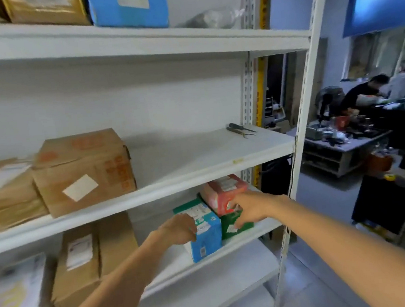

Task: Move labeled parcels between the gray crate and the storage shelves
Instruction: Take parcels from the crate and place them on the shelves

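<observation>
On the lower shelf of the white storage rack stand a blue parcel, a green parcel behind it and a pink-red parcel on top of the green one. My left hand grips the upper left edge of the blue parcel. My right hand reaches in from the right, its thumb at the green parcel's front and its fingers against the pink-red parcel's corner. The gray crate is out of view.
A labeled cardboard box and brown parcels sit on the middle shelf, with small tools at its far right. More cardboard boxes stand left on the lower shelf. A person works at a cluttered bench to the right.
</observation>
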The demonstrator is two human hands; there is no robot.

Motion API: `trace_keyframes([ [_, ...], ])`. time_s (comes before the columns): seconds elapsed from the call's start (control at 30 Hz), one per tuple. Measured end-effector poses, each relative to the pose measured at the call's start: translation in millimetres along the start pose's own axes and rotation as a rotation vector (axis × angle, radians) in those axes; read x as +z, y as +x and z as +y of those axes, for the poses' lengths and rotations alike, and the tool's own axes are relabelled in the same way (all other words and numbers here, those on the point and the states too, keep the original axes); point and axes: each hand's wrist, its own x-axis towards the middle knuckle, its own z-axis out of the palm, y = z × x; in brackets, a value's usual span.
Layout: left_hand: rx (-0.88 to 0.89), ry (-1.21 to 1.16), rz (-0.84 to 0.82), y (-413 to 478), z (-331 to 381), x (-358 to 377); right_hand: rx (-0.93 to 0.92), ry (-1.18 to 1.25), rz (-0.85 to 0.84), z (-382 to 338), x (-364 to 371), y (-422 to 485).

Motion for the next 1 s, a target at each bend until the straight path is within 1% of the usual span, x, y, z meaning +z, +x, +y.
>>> trace_keyframes([
  [0.13,-0.077,-0.021,0.003,-3,-7,8,-0.056,-0.045,-0.052,11,10,11],
  [0.27,-0.092,-0.028,0.021,8,-5,9,-0.042,-0.067,-0.05,35,15,21],
  [0.43,-0.112,-0.045,0.0,15,-11,15,-0.024,-0.057,-0.059,52,17,37],
  [0.6,-0.173,-0.064,-0.016,21,-35,25,-0.01,-0.03,-0.075,44,34,61],
  [0.77,-0.234,-0.11,-0.079,37,-52,43,-0.113,0.047,-0.131,30,63,92],
  [0.87,-0.264,-0.141,-0.091,57,-55,52,-0.132,0.057,-0.109,40,76,121],
  [1.0,-0.367,-0.203,-0.046,83,-60,67,-0.161,0.048,0.025,60,87,158],
])
